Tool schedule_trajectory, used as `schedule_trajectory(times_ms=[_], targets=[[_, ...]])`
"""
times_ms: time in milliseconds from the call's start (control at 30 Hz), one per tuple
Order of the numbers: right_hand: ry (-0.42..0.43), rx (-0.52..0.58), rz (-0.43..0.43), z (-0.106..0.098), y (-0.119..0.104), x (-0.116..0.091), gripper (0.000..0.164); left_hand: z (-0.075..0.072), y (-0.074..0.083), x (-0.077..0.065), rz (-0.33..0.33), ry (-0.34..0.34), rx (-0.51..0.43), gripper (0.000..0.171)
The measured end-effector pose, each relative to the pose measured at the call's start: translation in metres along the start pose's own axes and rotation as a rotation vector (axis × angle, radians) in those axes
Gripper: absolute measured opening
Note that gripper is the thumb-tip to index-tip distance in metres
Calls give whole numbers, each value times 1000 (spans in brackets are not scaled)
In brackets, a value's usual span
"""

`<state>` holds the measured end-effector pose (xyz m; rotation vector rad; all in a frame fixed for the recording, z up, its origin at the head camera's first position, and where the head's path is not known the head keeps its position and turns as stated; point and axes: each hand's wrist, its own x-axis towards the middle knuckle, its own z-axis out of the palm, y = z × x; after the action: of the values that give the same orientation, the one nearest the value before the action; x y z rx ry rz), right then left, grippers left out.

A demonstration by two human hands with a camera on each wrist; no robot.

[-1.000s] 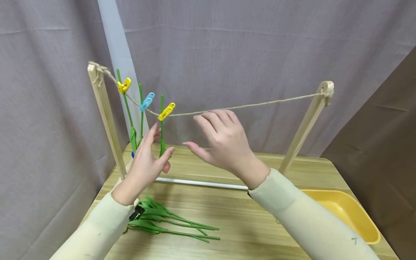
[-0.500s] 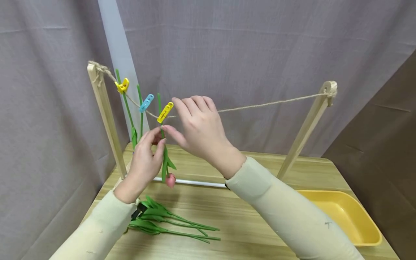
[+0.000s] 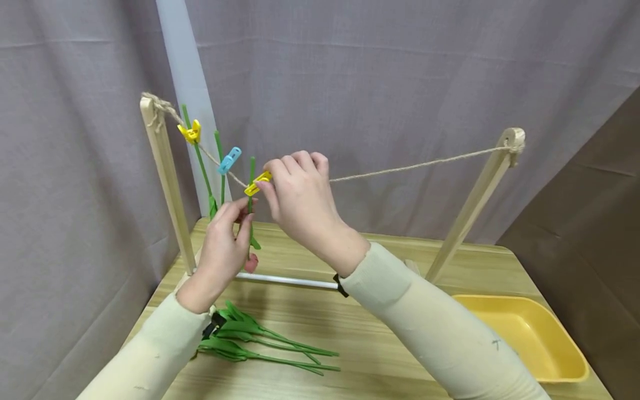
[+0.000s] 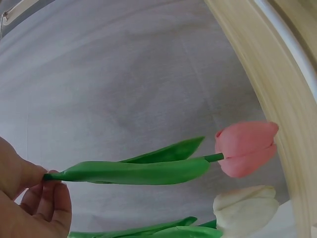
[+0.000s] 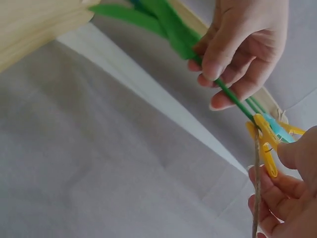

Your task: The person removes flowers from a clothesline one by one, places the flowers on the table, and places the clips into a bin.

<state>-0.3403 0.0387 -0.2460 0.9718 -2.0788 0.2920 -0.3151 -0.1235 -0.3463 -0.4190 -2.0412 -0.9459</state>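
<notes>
An artificial pink tulip hangs head down from the twine. My left hand pinches its green stem between thumb and fingers, just below the twine. A yellow clothespin sits where stem and twine cross. My right hand holds this clothespin by its handle end, thumb on one side and fingers on the other. To the left, a blue clothespin and another yellow clothespin each hold a stem on the twine. A white tulip hangs beside the pink one.
Two wooden posts, left and right, carry the twine. A white rod runs low between them. Several green-stemmed flowers lie on the wooden table. A yellow tray stands at right.
My right hand has moved left along the twine and taken hold of the yellow clothespin. My left hand, spread before, now pinches the stem. The clothespin and stem top have dipped slightly.
</notes>
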Motion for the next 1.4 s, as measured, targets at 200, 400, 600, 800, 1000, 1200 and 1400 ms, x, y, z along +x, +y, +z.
schedule_trajectory(times_ms=[200, 400, 600, 800, 1000, 1200, 1400], targets=[[31, 179, 35, -1, -7, -1, 12, 0, 0, 0, -11, 16, 0, 24], [146, 229, -2, -3, -6, -3, 8, 0, 0, -1, -44, 7, -6, 26], [244, 260, -22, -8, 0, -3, 8, 1, -1, -4, -76, -27, -16, 26], [282, 276, -3, -13, 8, -6, 10, 2, -1, -10, -89, -51, -4, 27], [262, 267, 19, -17, 23, -16, 11, 2, -2, -17, -131, -103, 15, 29], [176, 263, -19, -12, 35, -39, 10, 2, -3, -25, -104, -135, 27, 29], [72, 273, -6, -5, 46, -65, 15, -1, -3, -32, -55, -133, 33, 25]])
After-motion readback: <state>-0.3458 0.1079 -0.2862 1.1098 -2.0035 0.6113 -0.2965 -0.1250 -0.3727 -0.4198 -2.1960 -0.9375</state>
